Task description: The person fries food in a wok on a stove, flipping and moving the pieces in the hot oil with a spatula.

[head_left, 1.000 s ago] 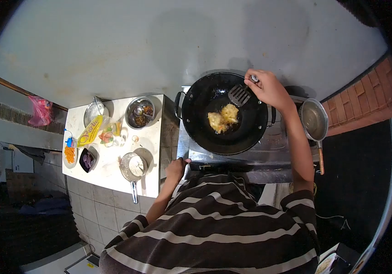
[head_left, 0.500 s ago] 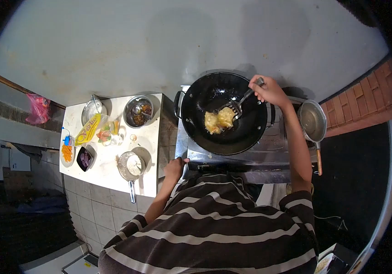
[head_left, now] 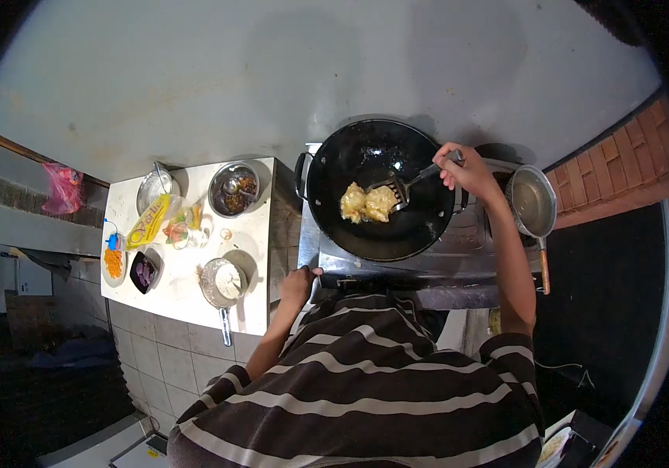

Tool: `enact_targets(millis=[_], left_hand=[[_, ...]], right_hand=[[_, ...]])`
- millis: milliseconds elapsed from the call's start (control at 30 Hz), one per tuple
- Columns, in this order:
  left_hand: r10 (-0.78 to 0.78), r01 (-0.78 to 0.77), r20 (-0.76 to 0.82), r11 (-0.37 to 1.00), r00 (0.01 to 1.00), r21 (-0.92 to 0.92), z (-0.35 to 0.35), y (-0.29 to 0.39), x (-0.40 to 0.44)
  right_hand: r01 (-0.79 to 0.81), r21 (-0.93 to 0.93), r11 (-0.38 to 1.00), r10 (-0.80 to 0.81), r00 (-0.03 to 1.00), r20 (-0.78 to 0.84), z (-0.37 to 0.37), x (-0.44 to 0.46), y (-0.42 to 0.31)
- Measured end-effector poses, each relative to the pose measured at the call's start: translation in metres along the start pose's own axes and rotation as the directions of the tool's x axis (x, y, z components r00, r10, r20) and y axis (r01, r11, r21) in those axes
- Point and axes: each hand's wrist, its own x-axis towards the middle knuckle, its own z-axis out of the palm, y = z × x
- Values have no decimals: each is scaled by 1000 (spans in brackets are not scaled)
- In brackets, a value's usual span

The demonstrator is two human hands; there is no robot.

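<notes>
My right hand [head_left: 469, 170] is closed round the handle of a slotted spatula [head_left: 402, 189]. The spatula's head touches pale golden fried pieces [head_left: 369, 203], which lie side by side in dark oil in a large black wok [head_left: 385, 249]. The wok sits on a metal stove [head_left: 471, 234]. Low at the stove's front left corner, my left hand [head_left: 298, 286] has its fingers curled in. What it grips there, if anything, is hidden.
On the left, a white table [head_left: 182, 292] bears a saucepan with white flour or batter [head_left: 225, 282], metal bowls [head_left: 235, 189], a dark bowl of purple pieces [head_left: 144, 273], orange strips [head_left: 113, 265] and a yellow bag [head_left: 150, 221]. A wooden-handled pan [head_left: 533, 201] stands right of the wok.
My right hand has shifted slightly down and right with the spatula. The fried pieces have moved a little left in the wok. My left hand stays put.
</notes>
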Motion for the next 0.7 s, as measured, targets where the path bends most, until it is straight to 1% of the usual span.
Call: enact_targets(millis=[100,167,200,267,300,367,400,467,500,567,700], left_hand=[[0,0,-17,1000,1000,2,3,0,1],[-23,23,-20,1000,1000,-10,-1,3,-1],[-24,23,-19,1000,1000,-10,-2,3,-2],[-20,20,-24,1000,1000,3,-4,4,-3],[-20,20,-23,1000,1000,3,-4,4,-3],[-12,13,-25,1000,1000,13,-3,3,-3],[-13,14,-25,1000,1000,13,-1,1,-2],[16,-16,-55,1000,998,3,5,-3,1],[13,-13,-53,1000,998,2,7,-4,1],[29,-30,-86,1000,996,-6,10,-5,1],[21,-23,-80,1000,997,-17,9,-5,1]], right_hand=[[-36,-2,999,36,999,-15,-4,-11,-10],[-81,57,995,83,996,-27,-6,-18,-16],[-82,57,995,84,996,-26,-8,-21,-18],[-62,127,990,69,996,-50,-9,-28,-19],[-63,127,990,70,996,-49,-9,-31,-20],[15,131,991,-8,998,-55,-7,-39,-20],[15,131,991,-8,999,-54,-5,-44,-20],[79,84,993,-71,994,-87,2,-55,-20],[77,84,993,-70,994,-84,5,-61,-21],[85,-37,996,-89,991,-100,10,-74,-29],[85,-58,995,-91,988,-120,16,-92,-44]])
